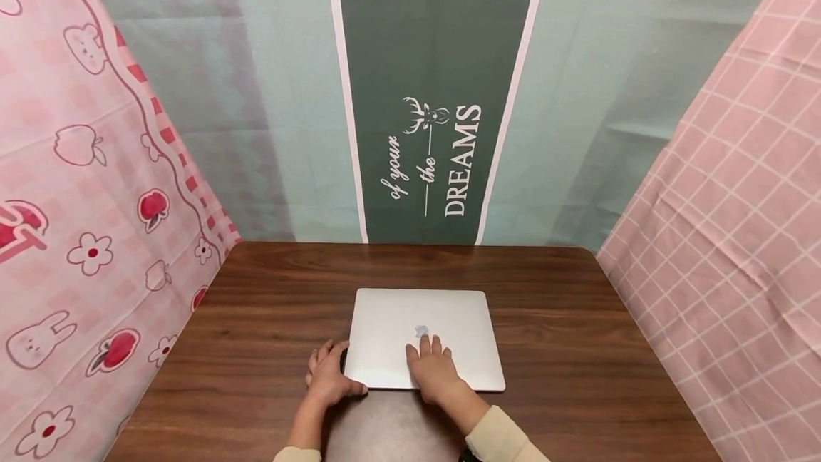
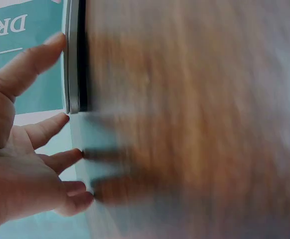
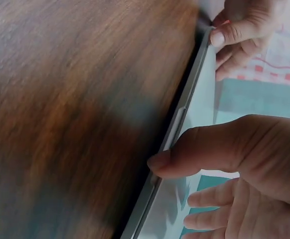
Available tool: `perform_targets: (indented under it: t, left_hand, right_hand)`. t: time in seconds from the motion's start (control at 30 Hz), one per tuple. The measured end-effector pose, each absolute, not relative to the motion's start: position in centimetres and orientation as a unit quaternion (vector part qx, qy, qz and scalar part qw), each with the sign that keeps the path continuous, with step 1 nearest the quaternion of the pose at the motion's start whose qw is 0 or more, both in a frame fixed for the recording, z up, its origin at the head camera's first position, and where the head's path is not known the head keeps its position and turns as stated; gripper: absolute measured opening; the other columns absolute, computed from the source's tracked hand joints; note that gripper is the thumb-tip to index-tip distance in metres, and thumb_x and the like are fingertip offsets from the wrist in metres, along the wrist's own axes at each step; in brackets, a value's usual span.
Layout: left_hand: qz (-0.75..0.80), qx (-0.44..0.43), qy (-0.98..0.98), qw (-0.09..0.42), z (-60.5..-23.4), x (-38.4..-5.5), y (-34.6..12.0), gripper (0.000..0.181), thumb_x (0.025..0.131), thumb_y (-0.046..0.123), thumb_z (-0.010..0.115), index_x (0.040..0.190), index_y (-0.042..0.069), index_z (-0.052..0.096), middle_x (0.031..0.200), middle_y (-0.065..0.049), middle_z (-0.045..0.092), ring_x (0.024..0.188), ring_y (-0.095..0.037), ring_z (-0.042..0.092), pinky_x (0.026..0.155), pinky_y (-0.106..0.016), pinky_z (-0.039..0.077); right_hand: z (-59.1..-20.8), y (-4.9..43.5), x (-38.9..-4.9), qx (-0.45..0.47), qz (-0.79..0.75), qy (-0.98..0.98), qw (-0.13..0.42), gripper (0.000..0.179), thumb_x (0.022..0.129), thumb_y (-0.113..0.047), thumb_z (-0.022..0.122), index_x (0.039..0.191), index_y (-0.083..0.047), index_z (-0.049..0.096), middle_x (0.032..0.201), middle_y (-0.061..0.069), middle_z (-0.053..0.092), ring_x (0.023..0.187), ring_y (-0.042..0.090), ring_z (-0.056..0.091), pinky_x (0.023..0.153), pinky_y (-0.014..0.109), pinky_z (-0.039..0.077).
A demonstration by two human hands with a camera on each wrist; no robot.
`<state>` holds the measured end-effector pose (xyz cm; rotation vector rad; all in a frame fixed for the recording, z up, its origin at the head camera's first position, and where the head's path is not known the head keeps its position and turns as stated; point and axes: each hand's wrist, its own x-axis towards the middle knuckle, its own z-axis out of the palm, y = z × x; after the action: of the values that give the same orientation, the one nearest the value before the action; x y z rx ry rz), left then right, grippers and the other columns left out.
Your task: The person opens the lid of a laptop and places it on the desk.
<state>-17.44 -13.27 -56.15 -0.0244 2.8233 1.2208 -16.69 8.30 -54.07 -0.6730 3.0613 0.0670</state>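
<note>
Silver MacBook (image 1: 385, 337) is seen closed, laid flat on the dark wood-grain table (image 1: 256, 355), roughly centered, lid up, Apple logo (image 1: 420, 331) partly covered by right-hand fingertips. Near-left corner is straddled by left hand (image 1: 328, 379): thumb is set at front edge, fingers are spread apart by left side, nothing clamped. Lid is covered near mid-front by right hand (image 1: 435, 373): fingers are spread apart, thumb is placed on front edge by the finger notch (image 3: 174, 130); whether lid is pressed or just touched can't be told. Wrists are covered by cream sleeves (image 1: 503, 437). Table is backed by a green lettered curtain (image 1: 436, 34), flanked by pink printed cloth (image 1: 38, 170) left, pink grid cloth (image 1: 737, 198) right.
</note>
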Motion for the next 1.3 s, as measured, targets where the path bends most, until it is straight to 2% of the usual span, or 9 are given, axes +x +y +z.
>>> perform_targets:
  t: [0.2, 0.3, 0.4, 0.53, 0.7, 0.83, 1.03, 1.17, 1.3]
  left_hand:
    - [0.388, -0.02, 0.921, 0.038, -56.1, -17.3, -13.2, 0.094, 0.043, 0.016, 0.092, 0.127, 0.003, 0.052, 0.138, -0.031, 0.03, 0.127, -0.055, 0.013, 0.089, -0.07, 0.014]
    - [0.383, -0.014, 0.923, 0.041, -56.1, -17.3, -13.3, 0.096, 0.042, 0.016, 0.093, 0.128, 0.004, 0.051, 0.139, -0.03, 0.03, 0.126, -0.055, 0.014, 0.088, -0.07, 0.015]
    - [0.379, -0.009, 0.924, 0.044, -56.1, -17.4, -13.4, 0.097, 0.042, 0.015, 0.093, 0.129, 0.005, 0.051, 0.14, -0.029, 0.03, 0.126, -0.055, 0.014, 0.087, -0.07, 0.016]
    - [0.375, -0.003, 0.926, 0.04, -56.2, -17.4, -13.4, 0.095, 0.042, 0.016, 0.092, 0.128, 0.005, 0.052, 0.139, -0.029, 0.031, 0.124, -0.055, 0.017, 0.084, -0.069, 0.018]
    - [0.374, -0.001, 0.927, 0.034, -56.3, -17.6, -13.4, 0.095, 0.041, 0.016, 0.092, 0.126, 0.003, 0.053, 0.138, -0.028, 0.031, 0.123, -0.053, 0.019, 0.081, -0.067, 0.02]
    - [0.379, -0.001, 0.924, 0.04, -56.4, -17.6, -13.5, 0.095, 0.042, 0.016, 0.092, 0.127, 0.004, 0.052, 0.139, -0.028, 0.03, 0.123, -0.053, 0.018, 0.081, -0.066, 0.02]
    - [0.381, -0.001, 0.924, 0.044, -56.4, -17.4, -13.7, 0.094, 0.044, 0.018, 0.092, 0.129, 0.007, 0.053, 0.14, -0.026, 0.03, 0.124, -0.051, 0.018, 0.081, -0.065, 0.019]
    - [0.382, 0.0, 0.923, 0.046, -56.3, -17.2, -13.9, 0.092, 0.046, 0.021, 0.09, 0.13, 0.009, 0.053, 0.141, -0.024, 0.03, 0.125, -0.049, 0.018, 0.082, -0.064, 0.019]
    - [0.38, 0.003, 0.924, 0.046, -56.4, -17.3, -14.0, 0.092, 0.047, 0.021, 0.09, 0.13, 0.009, 0.053, 0.141, -0.024, 0.03, 0.126, -0.049, 0.018, 0.082, -0.065, 0.018]
  right_hand:
    - [-54.1, 7.3, -16.7, -0.195, 0.019, 0.98, 0.038, 0.071, 0.061, -0.002, 0.081, 0.125, -0.002, 0.051, 0.124, 0.031, 0.046, 0.113, 0.046, 0.045, 0.071, 0.053, 0.048]
    - [-54.0, 6.8, -16.6, -0.178, 0.014, 0.982, 0.054, 0.07, 0.065, 0.003, 0.078, 0.128, -0.001, 0.05, 0.125, 0.034, 0.044, 0.114, 0.048, 0.043, 0.069, 0.056, 0.048]
    - [-54.0, 6.4, -16.5, -0.159, 0.014, 0.985, 0.064, 0.059, 0.074, 0.006, 0.069, 0.129, -0.002, 0.05, 0.126, 0.035, 0.044, 0.116, 0.049, 0.042, 0.07, 0.059, 0.047]
    - [-54.2, 5.9, -16.4, -0.141, 0.027, 0.988, 0.063, 0.049, 0.082, 0.003, 0.06, 0.13, -0.004, 0.05, 0.126, 0.034, 0.044, 0.117, 0.048, 0.042, 0.07, 0.06, 0.047]
    - [-54.4, 5.6, -16.2, -0.149, 0.064, 0.985, 0.054, 0.052, 0.081, -0.003, 0.065, 0.131, -0.006, 0.05, 0.126, 0.032, 0.045, 0.115, 0.046, 0.044, 0.068, 0.057, 0.048]
    - [-54.7, 5.8, -16.1, -0.174, 0.12, 0.977, 0.031, 0.058, 0.078, -0.01, 0.071, 0.132, -0.007, 0.05, 0.125, 0.03, 0.047, 0.113, 0.044, 0.047, 0.066, 0.053, 0.05]
    - [-55.2, 6.5, -15.8, -0.211, 0.18, 0.96, -0.044, 0.059, 0.076, -0.023, 0.074, 0.129, -0.009, 0.053, 0.119, 0.027, 0.052, 0.107, 0.042, 0.052, 0.067, 0.053, 0.049]
    - [-55.9, 7.0, -15.9, -0.237, 0.189, 0.949, -0.087, 0.066, 0.069, -0.03, 0.078, 0.126, -0.007, 0.055, 0.116, 0.027, 0.055, 0.103, 0.041, 0.054, 0.06, 0.049, 0.05]
    - [-56.2, 7.7, -16.0, -0.26, 0.173, 0.94, -0.134, 0.063, 0.066, -0.03, 0.078, 0.121, -0.006, 0.059, 0.109, 0.026, 0.059, 0.096, 0.038, 0.057, 0.051, 0.043, 0.051]
